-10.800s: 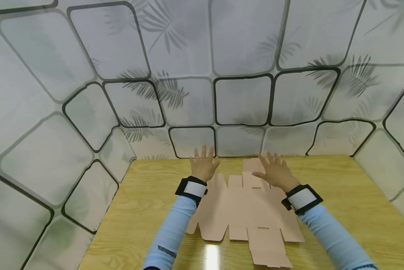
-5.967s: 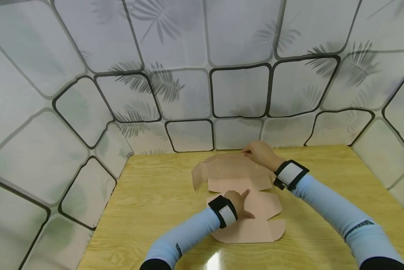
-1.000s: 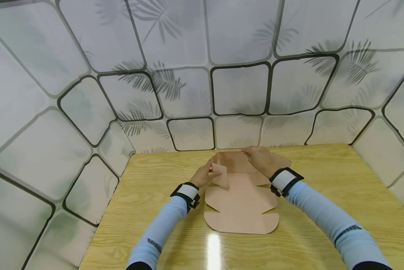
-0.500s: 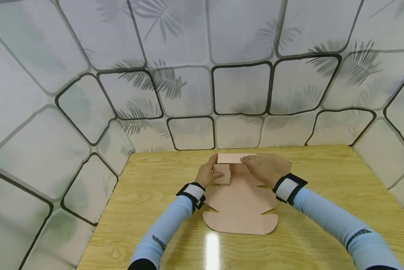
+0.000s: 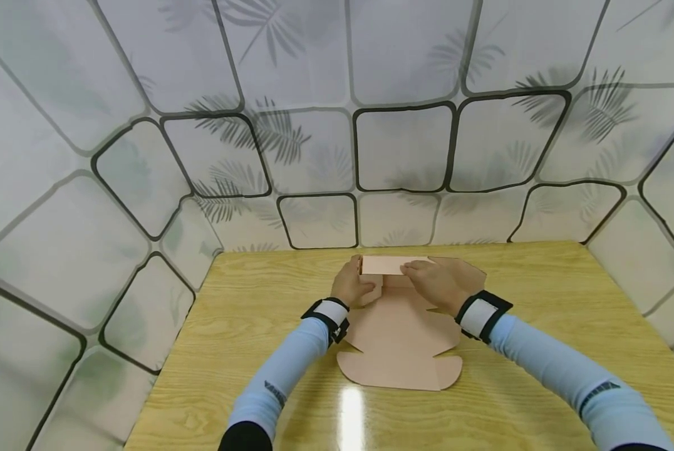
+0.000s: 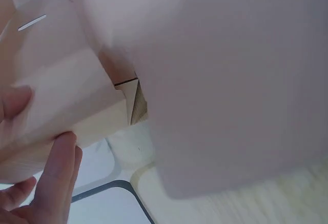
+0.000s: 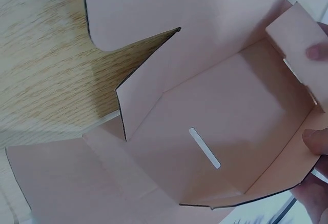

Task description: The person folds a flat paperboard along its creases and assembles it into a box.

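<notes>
A tan cardboard box blank point(image 5: 407, 341) lies partly folded on the table, its back wall raised and a narrow flap point(image 5: 383, 265) bent forward along the top. My left hand point(image 5: 348, 285) grips the back left corner, thumb on the small folded-in side panel point(image 5: 374, 289). In the left wrist view, fingers point(image 6: 56, 167) press the outside of the cardboard with the thumb opposite. My right hand point(image 5: 435, 283) pinches the right part of the bent flap. In the right wrist view, a thumb point(image 7: 316, 141) rests inside the wall edge, fingers behind; a slot shows in the panel.
An unfolded side flap point(image 5: 463, 270) sticks out to the right past my right hand. The rounded front flap point(image 5: 399, 373) lies flat towards me. Around it is the wooden table point(image 5: 247, 326), with a patterned wall covering point(image 5: 404, 156) close behind its back edge.
From lying flat, the cardboard was turned and its back wall raised. In the last second the top flap bent forward and the left side panel folded inwards; my left hand shifted up and right.
</notes>
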The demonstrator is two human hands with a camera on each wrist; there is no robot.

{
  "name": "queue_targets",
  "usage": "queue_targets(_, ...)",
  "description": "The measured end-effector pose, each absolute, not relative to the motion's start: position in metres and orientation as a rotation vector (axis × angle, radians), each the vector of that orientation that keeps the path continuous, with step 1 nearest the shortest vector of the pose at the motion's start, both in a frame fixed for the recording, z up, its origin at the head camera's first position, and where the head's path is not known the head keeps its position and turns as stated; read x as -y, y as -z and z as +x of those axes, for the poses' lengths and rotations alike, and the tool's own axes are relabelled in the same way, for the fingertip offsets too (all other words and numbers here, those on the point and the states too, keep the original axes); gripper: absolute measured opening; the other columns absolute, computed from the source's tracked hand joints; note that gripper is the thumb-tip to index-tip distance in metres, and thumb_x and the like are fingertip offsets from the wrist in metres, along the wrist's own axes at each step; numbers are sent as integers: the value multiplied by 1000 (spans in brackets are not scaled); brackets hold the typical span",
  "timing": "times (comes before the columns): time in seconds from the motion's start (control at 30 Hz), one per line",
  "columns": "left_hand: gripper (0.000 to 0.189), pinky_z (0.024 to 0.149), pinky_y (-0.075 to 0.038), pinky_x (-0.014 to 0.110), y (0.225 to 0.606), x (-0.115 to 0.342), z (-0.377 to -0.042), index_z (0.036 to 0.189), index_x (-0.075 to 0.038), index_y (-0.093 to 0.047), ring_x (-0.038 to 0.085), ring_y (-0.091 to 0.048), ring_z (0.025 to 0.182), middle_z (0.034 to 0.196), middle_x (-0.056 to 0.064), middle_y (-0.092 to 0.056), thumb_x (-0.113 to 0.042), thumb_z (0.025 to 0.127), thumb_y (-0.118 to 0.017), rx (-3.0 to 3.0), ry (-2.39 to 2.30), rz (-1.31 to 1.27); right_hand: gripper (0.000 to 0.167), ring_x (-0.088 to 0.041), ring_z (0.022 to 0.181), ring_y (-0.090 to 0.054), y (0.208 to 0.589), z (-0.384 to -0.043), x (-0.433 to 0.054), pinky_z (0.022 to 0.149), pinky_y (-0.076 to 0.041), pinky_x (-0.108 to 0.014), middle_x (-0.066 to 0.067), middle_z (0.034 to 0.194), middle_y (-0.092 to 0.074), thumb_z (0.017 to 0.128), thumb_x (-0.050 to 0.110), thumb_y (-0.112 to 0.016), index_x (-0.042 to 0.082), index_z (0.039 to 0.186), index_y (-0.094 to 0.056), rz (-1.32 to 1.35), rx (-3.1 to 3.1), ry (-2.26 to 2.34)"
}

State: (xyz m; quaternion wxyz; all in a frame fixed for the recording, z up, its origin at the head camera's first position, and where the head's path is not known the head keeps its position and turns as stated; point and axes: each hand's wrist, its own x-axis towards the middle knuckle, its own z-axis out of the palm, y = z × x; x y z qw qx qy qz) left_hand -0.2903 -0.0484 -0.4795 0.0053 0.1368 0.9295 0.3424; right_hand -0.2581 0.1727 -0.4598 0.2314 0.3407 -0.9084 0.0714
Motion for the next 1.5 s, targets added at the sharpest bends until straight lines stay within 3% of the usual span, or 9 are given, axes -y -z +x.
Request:
queue_targets(0.27, 40, 66, -52, 43, 482, 46, -297, 112, 4, -46, 36, -67, 82, 96, 23, -67, -7, 80, -69, -2969, -949, 365, 27, -27, 95, -68, 464, -261, -172, 83, -55, -47, -12, 101, -71, 81, 0, -72, -1, 108, -71, 972, 2427, -142)
queue_targets(0.6, 53, 60, -50, 36, 474, 36, -301, 129, 5, -40, 32, -67, 77, 95, 21, -68, -8, 85, -67, -2923, -811, 193, 25, -28, 97, -68, 461, -261, -170, 85, -54, -50, -13, 102, -71, 83, 2, -71, -2, 107, -70, 952, 2454, -166)
queue_targets(0.77, 50, 58, -50, 36, 477, 36, -299, 125, 3, -40, 31, -66, 74, 91, 20, -68, -7, 84, -67, -2967, -819, 228, 25, -27, 93, -69, 462, -261, -169, 83, -55, -48, -12, 98, -72, 81, 8, -75, -1, 104, -72, 966, 2397, -166)
queue_targets(0.97, 72, 47, -28, 25, 476, 53, -302, 146, 2, -21, 14, -38, 46, 61, 5, -50, 6, 84, -58, -2758, -910, 478, 22, -24, 86, -68, 463, -261, -169, 75, -57, -39, -12, 92, -70, 76, 8, -79, -1, 96, -74, 1050, 2306, -170)
queue_targets(1.0, 79, 47, -28, 24, 474, 57, -303, 149, 0, -15, 14, -35, 47, 63, 5, -50, 8, 84, -58, -2699, -917, 521, 22, -24, 86, -67, 464, -260, -169, 74, -57, -38, -12, 92, -70, 76, 7, -80, -1, 95, -74, 1060, 2303, -169)
queue_targets(1.07, 87, 51, -37, 23, 470, 62, -305, 152, -2, -10, 15, -47, 54, 79, 9, -59, 8, 83, -61, -2604, -917, 591, 22, -24, 85, -67, 466, -260, -170, 74, -57, -37, -12, 91, -69, 75, 7, -81, -1, 94, -74, 1069, 2297, -168)
queue_targets(1.2, 86, 79, -54, 35, 457, 63, -301, 148, -2, -26, 31, -64, 96, 128, 23, -56, 8, 76, -71, -2596, -883, 681, 23, -23, 85, -66, 470, -259, -170, 73, -57, -35, -11, 91, -69, 73, 6, -81, 0, 94, -73, 1071, 2287, -151)
queue_targets(1.33, 72, 90, -52, 42, 453, 62, -292, 139, 6, -37, 34, -61, 106, 123, 25, -59, 14, 74, -68, -2709, -749, 825, 27, -24, 87, -63, 472, -252, -170, 71, -56, -33, -12, 94, -66, 73, 2, -81, -1, 97, -72, 1097, 2315, -135)
queue_targets(1.5, 63, 83, -53, 41, 457, 64, -283, 135, 4, -35, 33, -58, 103, 119, 26, -56, 15, 80, -65, -2775, -655, 915, 35, -25, 89, -62, 469, -241, -172, 69, -57, -30, -15, 99, -63, 73, 3, -81, -4, 105, -69, 1145, 2348, -66)
